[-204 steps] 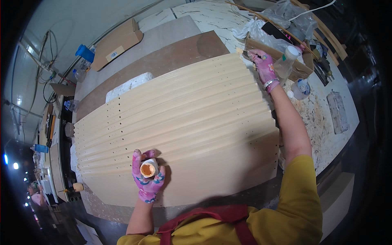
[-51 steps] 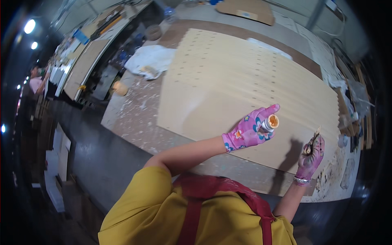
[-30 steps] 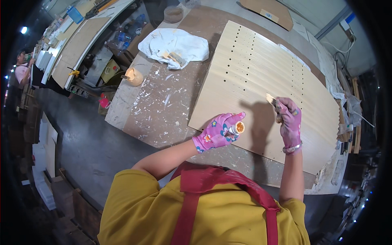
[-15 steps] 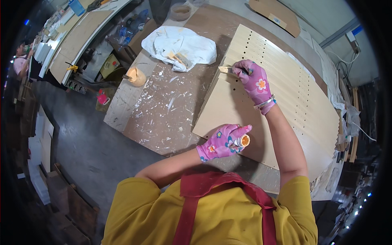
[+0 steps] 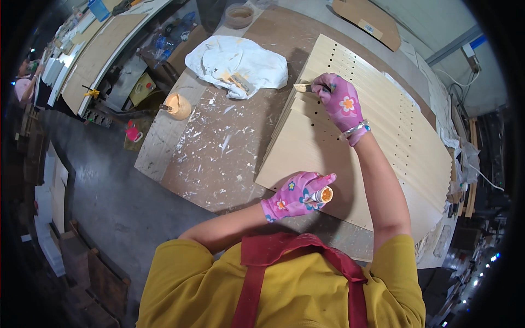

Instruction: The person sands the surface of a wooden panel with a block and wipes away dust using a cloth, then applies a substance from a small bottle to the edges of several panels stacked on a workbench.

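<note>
In a pink flowered glove, my right hand (image 5: 341,101) is closed around a putty knife (image 5: 302,87). Tan paste coats its blade, which is over the left edge of a fanned stack of pale wooden boards (image 5: 377,126) with rows of small dark holes. My left hand (image 5: 292,195), gloved the same way, grips a small white cylinder (image 5: 326,194) over the near edge of the stack. Orange-tan paste shows at the cylinder's round end; whether it is a tube or a small cup I cannot tell. Its thumb stretches out above the cylinder.
Left of the stack, a white cloth (image 5: 240,63) and a jar of tan paste (image 5: 178,106) with a tool in it rest on the paint-spattered table (image 5: 210,147). A plastic tub (image 5: 239,16) stands at the back. Another person (image 5: 24,87) is at the far left, beside a bench (image 5: 98,65).
The view has shifted slightly. My right hand with the putty knife has moved a little away from me, and my left hand sits slightly lower. Both keep their grips.
</note>
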`<state>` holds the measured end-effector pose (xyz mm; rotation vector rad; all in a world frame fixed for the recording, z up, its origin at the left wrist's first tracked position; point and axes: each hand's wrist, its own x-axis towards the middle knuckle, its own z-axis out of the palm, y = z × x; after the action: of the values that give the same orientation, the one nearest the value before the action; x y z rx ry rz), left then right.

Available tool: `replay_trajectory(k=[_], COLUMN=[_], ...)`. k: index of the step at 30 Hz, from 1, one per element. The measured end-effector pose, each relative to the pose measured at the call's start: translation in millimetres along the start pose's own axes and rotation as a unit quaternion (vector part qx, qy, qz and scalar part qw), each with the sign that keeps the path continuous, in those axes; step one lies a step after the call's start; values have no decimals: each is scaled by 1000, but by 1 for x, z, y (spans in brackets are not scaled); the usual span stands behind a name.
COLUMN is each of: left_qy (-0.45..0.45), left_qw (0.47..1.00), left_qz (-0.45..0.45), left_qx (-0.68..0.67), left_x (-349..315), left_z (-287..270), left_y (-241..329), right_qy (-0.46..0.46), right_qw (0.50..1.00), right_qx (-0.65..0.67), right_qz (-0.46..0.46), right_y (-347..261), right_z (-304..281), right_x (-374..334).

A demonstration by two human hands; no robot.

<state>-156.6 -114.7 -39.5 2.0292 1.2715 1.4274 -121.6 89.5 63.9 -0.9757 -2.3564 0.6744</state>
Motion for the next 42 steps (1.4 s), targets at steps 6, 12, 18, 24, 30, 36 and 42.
replay_trajectory(k=[6,12,18,24,30,36,42], left_qy=[2,6,8,5,6,0,-17], left_qw=[1000,1000,1000,1000,1000,998,995], left_qz=[-1,6,5,1,6,-42,-75], left_qx=[-2,-4,-9,10,17,-55,-65], left_x=[0,1,4,1,1,3,2], left_z=[-1,0,-2,-3,-2,1,3], left_y=[1,0,3,3,2,2,3], right_qy=[40,-17,-67,-19,-28,30,9], right_qw=[998,994,992,995,995,987,940], right_qx=[45,60,46,59,60,152,242], right_qz=[24,87,96,77,69,36,241], right_y=[6,1,-2,-5,5,18,12], right_z=[-8,-6,-13,-12,-8,-39,-85], right_x=[5,5,10,16,16,-7,-62])
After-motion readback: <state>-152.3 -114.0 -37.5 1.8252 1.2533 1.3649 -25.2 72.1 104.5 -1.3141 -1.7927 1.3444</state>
